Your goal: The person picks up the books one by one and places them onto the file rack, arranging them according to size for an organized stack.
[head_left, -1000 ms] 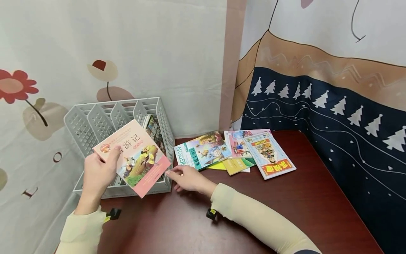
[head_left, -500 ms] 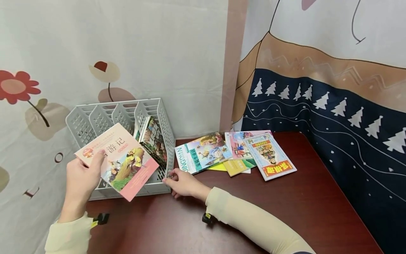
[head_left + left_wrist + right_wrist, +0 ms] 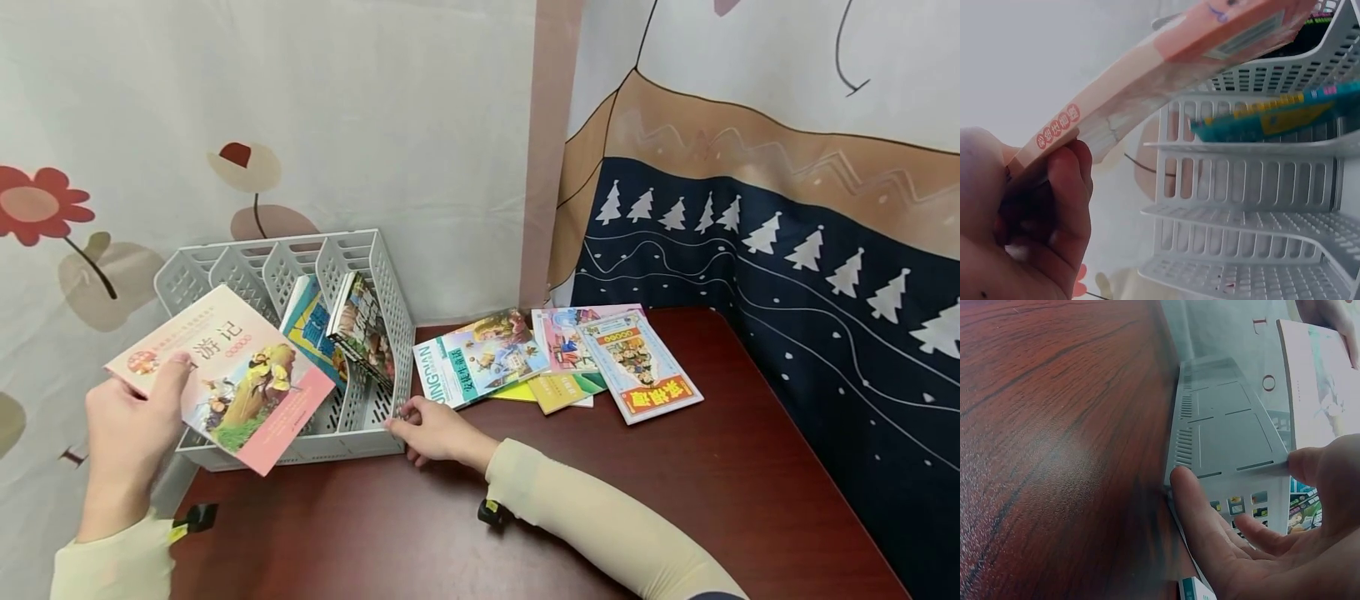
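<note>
My left hand grips a pale pink children's book by its left corner, thumb on the cover. The book is tilted in front of the left part of a light grey magazine rack. In the left wrist view, the spine and lower edge of the book stand clear of the rack dividers. My right hand holds the rack's front right corner, thumb at the rim and fingers against the side wall. Inside the rack, a blue and yellow book leans in one compartment and several dark-covered books in the rightmost.
Right of the rack, several books overlap on the dark red table: a teal and white one, a pink one, a mustard one and an orange-titled one. Printed curtains border the table behind.
My left hand has carried the pink book leftward, uncovering the blue and yellow book in the rack. The right hand first shifted slightly at the rack's corner, then stayed there.
</note>
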### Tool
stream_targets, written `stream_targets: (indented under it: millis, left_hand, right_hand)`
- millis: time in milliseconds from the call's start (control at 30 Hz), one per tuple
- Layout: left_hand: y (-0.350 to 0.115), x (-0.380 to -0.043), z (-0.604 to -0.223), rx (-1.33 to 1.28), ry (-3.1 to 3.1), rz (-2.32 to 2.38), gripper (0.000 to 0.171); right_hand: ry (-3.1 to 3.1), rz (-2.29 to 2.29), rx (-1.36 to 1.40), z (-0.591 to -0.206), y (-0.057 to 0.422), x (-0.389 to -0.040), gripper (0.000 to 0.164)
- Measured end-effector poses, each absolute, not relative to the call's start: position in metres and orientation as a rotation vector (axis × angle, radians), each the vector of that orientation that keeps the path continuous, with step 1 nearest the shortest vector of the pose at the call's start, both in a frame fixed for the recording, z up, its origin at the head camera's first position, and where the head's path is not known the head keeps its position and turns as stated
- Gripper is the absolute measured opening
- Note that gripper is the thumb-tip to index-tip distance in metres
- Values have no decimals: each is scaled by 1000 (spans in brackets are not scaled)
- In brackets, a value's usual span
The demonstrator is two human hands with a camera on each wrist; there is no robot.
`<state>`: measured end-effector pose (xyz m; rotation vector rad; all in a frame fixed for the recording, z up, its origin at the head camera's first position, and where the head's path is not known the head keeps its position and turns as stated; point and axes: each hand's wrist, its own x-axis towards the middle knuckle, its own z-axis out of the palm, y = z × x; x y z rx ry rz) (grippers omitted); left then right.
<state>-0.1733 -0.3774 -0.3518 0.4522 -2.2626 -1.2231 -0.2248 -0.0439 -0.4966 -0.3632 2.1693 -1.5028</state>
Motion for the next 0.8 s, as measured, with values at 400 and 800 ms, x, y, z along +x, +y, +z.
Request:
stream_targets:
  millis: [400, 800]
  left_hand:
    - [-380, -190, -355, 433, -2279, -972, 24]
    - [-349, -221, -361, 386, -2243, -867, 46]
  right_hand:
    - [2180, -1482, -385, -492, -41, -221, 46]
    - [2183, -1472, -371, -495, -44, -222, 43]
